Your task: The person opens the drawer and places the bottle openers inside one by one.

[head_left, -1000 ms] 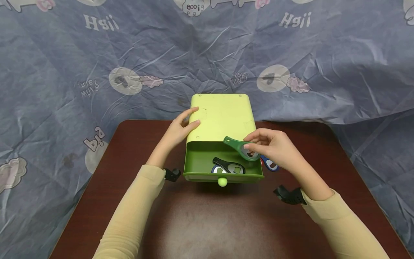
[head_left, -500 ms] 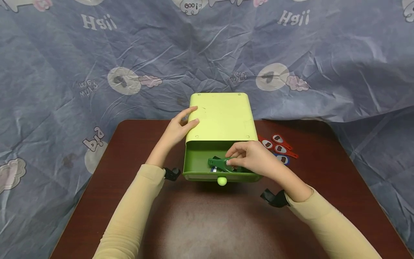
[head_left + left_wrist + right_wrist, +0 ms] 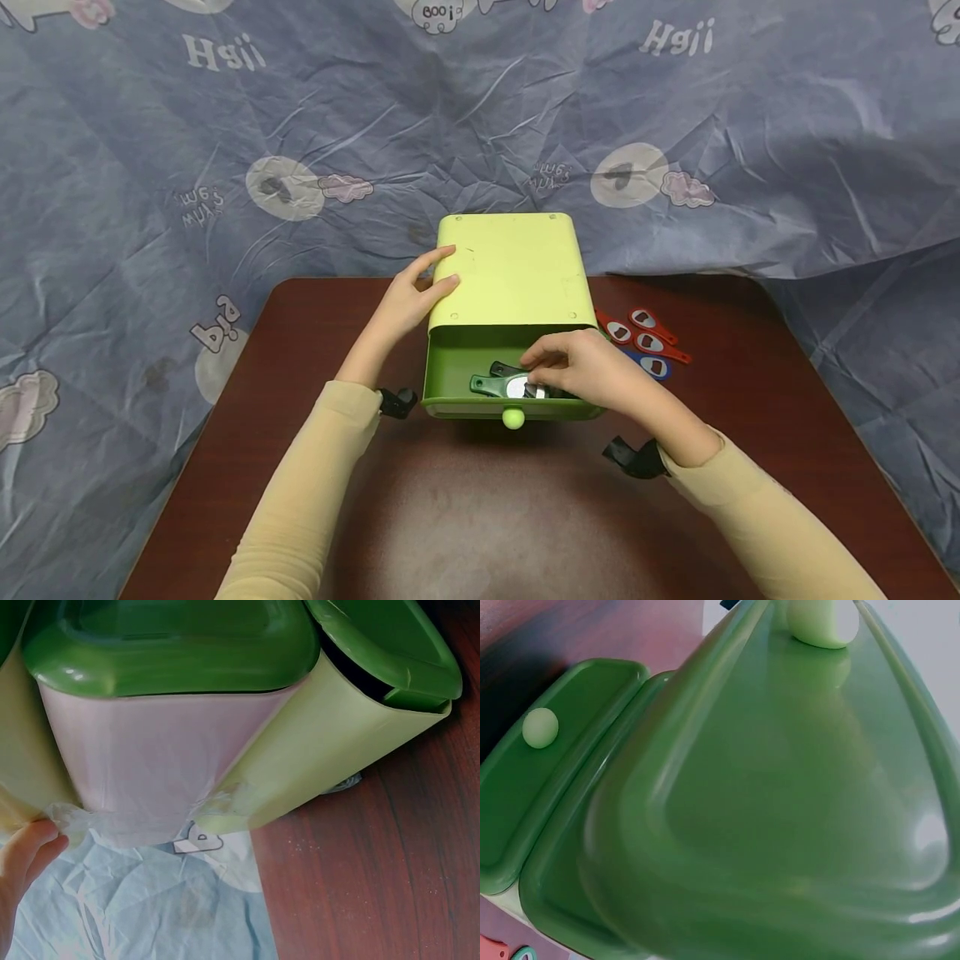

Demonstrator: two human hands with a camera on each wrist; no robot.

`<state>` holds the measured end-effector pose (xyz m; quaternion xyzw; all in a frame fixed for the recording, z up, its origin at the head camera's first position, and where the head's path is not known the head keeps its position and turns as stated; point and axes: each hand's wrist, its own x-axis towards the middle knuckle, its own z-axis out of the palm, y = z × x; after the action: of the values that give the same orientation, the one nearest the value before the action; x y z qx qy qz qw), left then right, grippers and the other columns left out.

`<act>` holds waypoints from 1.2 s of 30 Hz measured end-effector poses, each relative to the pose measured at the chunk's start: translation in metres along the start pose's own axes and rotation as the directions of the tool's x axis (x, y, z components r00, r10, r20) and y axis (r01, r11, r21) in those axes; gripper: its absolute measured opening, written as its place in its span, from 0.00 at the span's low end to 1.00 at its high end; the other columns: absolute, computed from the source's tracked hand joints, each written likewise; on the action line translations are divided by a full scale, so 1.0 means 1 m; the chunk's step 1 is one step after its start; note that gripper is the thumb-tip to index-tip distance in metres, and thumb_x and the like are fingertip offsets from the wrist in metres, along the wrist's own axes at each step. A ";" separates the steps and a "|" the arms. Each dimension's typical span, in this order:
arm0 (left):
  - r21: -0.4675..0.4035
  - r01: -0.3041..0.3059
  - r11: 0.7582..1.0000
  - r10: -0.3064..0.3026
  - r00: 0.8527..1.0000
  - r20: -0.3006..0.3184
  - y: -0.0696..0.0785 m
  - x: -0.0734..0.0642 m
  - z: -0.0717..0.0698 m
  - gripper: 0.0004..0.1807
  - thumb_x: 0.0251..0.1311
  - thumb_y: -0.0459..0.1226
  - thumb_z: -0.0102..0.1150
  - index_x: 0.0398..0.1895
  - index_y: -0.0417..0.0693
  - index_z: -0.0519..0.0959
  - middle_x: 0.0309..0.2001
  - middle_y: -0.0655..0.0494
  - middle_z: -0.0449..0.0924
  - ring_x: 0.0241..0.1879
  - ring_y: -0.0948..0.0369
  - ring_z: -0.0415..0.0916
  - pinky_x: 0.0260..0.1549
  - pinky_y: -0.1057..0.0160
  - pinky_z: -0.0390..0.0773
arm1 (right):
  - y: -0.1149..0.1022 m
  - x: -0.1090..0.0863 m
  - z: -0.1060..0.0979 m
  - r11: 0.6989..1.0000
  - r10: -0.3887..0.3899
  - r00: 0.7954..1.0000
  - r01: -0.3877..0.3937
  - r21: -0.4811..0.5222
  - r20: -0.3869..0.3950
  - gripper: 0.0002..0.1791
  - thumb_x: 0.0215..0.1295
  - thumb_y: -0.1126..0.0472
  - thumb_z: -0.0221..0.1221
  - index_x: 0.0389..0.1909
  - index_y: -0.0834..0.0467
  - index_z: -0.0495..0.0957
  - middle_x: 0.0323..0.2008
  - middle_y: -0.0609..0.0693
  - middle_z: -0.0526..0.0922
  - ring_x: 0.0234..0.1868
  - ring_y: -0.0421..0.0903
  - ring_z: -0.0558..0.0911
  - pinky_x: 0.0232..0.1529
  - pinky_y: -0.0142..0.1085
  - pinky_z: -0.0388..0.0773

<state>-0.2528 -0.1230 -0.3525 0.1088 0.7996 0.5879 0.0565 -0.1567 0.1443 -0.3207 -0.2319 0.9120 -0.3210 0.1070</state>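
Beige-sleeved, the left hand (image 3: 405, 298) rests spread on the yellow cabinet (image 3: 512, 267), holding nothing. In the pulled-out drawer (image 3: 452, 367) lies a green bottle opener (image 3: 489, 386); the right hand (image 3: 585, 364) bends above, grip unclear. Red openers (image 3: 670, 352) lie rightward on the worktop (image 3: 750, 367).

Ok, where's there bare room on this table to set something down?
Bare table lies in front of the open drawer, between the left sleeve and right sleeve, and between the red openers and the table's right edge. It's crowded right of the yellow box, with those and a blue opener, and around the right hand in the drawer.
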 end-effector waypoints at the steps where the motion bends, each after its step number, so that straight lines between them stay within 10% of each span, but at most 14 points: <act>1: 0.002 0.001 1.000 -0.001 1.000 0.000 0.000 0.000 0.000 0.30 0.66 0.50 0.60 0.71 0.72 0.66 0.76 0.59 0.56 0.68 0.54 0.70 0.51 0.50 0.81 | 0.000 -0.001 0.000 1.000 -0.004 1.000 0.004 -0.001 -0.005 0.10 0.63 0.61 0.66 0.45 0.54 0.86 0.39 0.45 0.88 0.41 0.41 0.85 0.43 0.39 0.81; 19: 0.025 0.011 1.000 -0.011 1.000 0.003 0.002 0.000 -0.001 0.30 0.67 0.50 0.59 0.71 0.73 0.66 0.76 0.58 0.57 0.67 0.55 0.71 0.51 0.51 0.81 | 0.009 -0.025 -0.047 0.988 0.095 0.974 -0.068 0.140 -0.203 0.12 0.64 0.51 0.66 0.45 0.50 0.86 0.41 0.45 0.88 0.38 0.40 0.86 0.34 0.31 0.80; 27: 0.037 0.009 0.999 -0.009 1.000 0.004 0.002 0.000 -0.002 0.30 0.67 0.50 0.59 0.71 0.73 0.66 0.77 0.58 0.55 0.70 0.54 0.66 0.54 0.49 0.79 | 0.057 -0.026 -0.071 0.934 0.287 0.903 -0.188 0.305 -0.321 0.22 0.62 0.45 0.67 0.50 0.55 0.83 0.34 0.28 0.86 0.36 0.30 0.84 0.32 0.27 0.77; 36: 0.019 0.005 1.000 -0.005 1.000 0.008 0.001 0.000 -0.001 0.30 0.67 0.50 0.59 0.71 0.73 0.66 0.76 0.59 0.55 0.70 0.54 0.66 0.53 0.50 0.80 | 0.137 -0.018 -0.058 0.931 0.353 0.883 -0.296 0.215 -0.309 0.26 0.63 0.43 0.65 0.52 0.58 0.82 0.34 0.30 0.85 0.34 0.25 0.79 0.32 0.28 0.75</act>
<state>-0.2531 -0.1240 -0.3515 0.1100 0.8050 0.5799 0.0603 -0.2095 0.2783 -0.3617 -0.0066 0.9134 -0.4066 0.0176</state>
